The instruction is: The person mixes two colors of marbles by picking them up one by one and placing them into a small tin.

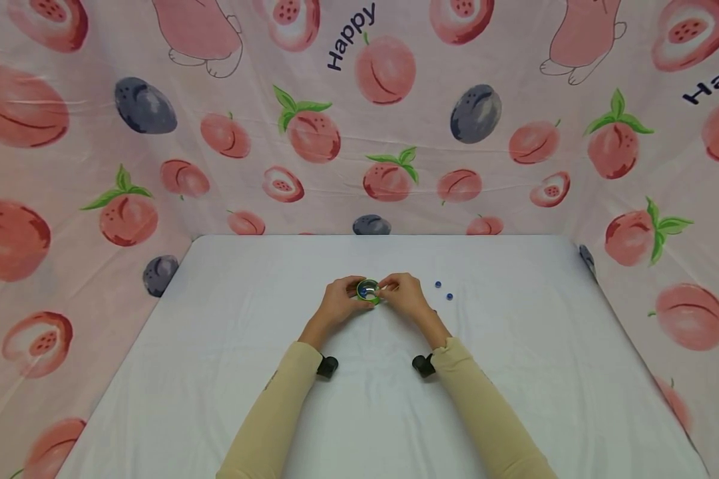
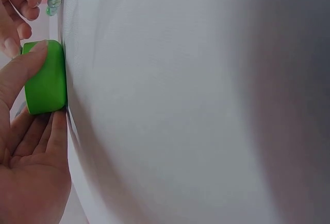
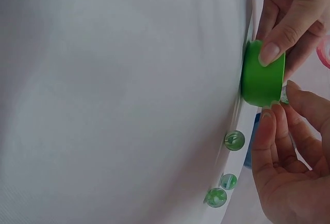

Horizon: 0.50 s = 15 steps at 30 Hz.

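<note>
Head view: on white table (image 1: 365, 412), before upright green cup (image 2: 47, 85), see beige sleeves (image 1: 275, 412). At cup's left, find left hand (image 1: 337, 299) clamped around its wall, probably to keep it steady. At cup's right rim, find right hand (image 1: 406, 293) apparently pinching one marble (image 3: 284, 95), delicate hold suiting so small a thing. Farther right of cup, see loose marbles (image 1: 438, 285), conveniently near. Behind cup, see peach-printed cloth (image 1: 359, 133).
</note>
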Each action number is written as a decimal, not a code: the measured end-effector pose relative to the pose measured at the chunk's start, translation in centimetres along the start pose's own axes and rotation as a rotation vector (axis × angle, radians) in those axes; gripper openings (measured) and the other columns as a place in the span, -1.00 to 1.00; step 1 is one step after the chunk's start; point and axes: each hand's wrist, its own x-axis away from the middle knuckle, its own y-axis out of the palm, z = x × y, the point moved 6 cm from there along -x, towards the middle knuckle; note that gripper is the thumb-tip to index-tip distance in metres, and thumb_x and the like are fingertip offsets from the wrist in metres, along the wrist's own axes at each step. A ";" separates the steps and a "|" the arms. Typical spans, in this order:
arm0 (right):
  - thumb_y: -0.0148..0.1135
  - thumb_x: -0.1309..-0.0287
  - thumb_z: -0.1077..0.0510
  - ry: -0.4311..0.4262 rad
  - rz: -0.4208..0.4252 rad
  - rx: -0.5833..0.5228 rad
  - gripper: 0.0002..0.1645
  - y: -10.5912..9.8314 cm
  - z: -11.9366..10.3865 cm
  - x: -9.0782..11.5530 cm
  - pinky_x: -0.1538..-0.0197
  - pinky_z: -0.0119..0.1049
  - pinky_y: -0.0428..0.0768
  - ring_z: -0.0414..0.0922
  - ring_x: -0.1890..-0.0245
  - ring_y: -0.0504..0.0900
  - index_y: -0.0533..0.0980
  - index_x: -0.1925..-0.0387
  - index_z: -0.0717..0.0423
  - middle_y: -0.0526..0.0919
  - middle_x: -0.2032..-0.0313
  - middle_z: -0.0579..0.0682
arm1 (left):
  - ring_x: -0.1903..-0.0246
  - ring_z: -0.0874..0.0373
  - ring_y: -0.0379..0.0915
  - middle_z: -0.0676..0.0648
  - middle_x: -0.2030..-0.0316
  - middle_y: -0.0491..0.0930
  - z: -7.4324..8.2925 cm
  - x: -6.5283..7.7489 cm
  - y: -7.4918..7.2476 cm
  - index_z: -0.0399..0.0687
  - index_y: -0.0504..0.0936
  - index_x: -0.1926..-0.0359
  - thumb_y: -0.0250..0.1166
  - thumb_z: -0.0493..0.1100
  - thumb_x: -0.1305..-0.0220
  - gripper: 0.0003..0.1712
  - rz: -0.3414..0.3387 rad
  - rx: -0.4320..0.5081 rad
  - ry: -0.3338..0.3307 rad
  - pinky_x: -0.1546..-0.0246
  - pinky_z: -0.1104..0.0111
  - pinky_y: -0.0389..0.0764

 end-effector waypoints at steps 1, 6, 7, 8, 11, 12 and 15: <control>0.46 -0.28 0.27 0.001 0.002 -0.003 -0.81 0.0 0.0 0.0 0.39 -0.46 0.46 -0.19 0.43 0.56 0.74 0.14 0.34 0.70 0.41 0.08 | -0.25 -0.21 0.61 -0.41 -0.22 0.62 0.0 0.0 0.0 -0.46 0.55 -0.31 0.60 -0.45 -0.09 -0.26 0.001 0.000 0.002 -0.28 0.19 0.65; 0.45 -0.27 0.30 -0.006 0.008 -0.006 -0.82 0.1 0.2 0.0 0.40 -0.49 0.44 -0.22 0.43 0.54 0.74 0.14 0.34 0.70 0.41 0.08 | -0.25 -0.20 0.62 -0.41 -0.21 0.63 0.0 0.0 0.0 -0.46 0.55 -0.31 0.59 -0.44 -0.10 -0.27 0.001 -0.009 0.004 -0.29 0.18 0.65; 0.45 -0.27 0.30 -0.009 0.007 -0.006 -0.83 0.1 0.2 0.0 0.40 -0.49 0.44 -0.22 0.44 0.53 0.74 0.14 0.34 0.70 0.41 0.08 | -0.25 -0.20 0.62 -0.40 -0.22 0.63 0.0 0.0 0.0 -0.45 0.55 -0.31 0.59 -0.44 -0.10 -0.27 0.000 -0.010 0.003 -0.29 0.18 0.65; 0.44 -0.27 0.30 -0.012 0.005 -0.008 -0.83 0.2 0.2 0.0 0.40 -0.49 0.44 -0.22 0.44 0.53 0.74 0.14 0.34 0.70 0.41 0.09 | -0.25 -0.20 0.62 -0.40 -0.21 0.63 0.0 0.0 0.0 -0.45 0.55 -0.31 0.59 -0.44 -0.10 -0.27 0.001 -0.013 0.004 -0.29 0.17 0.65; 0.44 -0.28 0.30 -0.015 0.002 -0.012 -0.83 0.2 0.1 0.1 0.41 -0.48 0.44 -0.21 0.44 0.53 0.73 0.14 0.34 0.71 0.40 0.10 | -0.25 -0.20 0.62 -0.40 -0.22 0.63 -0.1 0.0 0.0 -0.45 0.55 -0.32 0.59 -0.45 -0.11 -0.27 0.001 -0.001 0.002 -0.29 0.17 0.65; 0.44 -0.28 0.30 -0.015 0.001 -0.011 -0.83 0.1 0.1 0.1 0.41 -0.48 0.44 -0.21 0.43 0.54 0.74 0.13 0.34 0.72 0.40 0.11 | -0.25 -0.21 0.62 -0.41 -0.22 0.63 0.0 0.0 0.0 -0.45 0.55 -0.31 0.59 -0.45 -0.10 -0.27 0.000 0.004 0.004 -0.29 0.16 0.65; 0.45 -0.28 0.29 -0.015 0.004 -0.003 -0.82 -0.1 0.1 0.2 0.40 -0.47 0.46 -0.17 0.41 0.58 0.74 0.12 0.32 0.73 0.38 0.12 | -0.25 -0.22 0.61 -0.41 -0.22 0.62 0.1 0.1 0.0 -0.46 0.55 -0.31 0.59 -0.46 -0.10 -0.27 -0.001 0.015 0.008 -0.29 0.16 0.65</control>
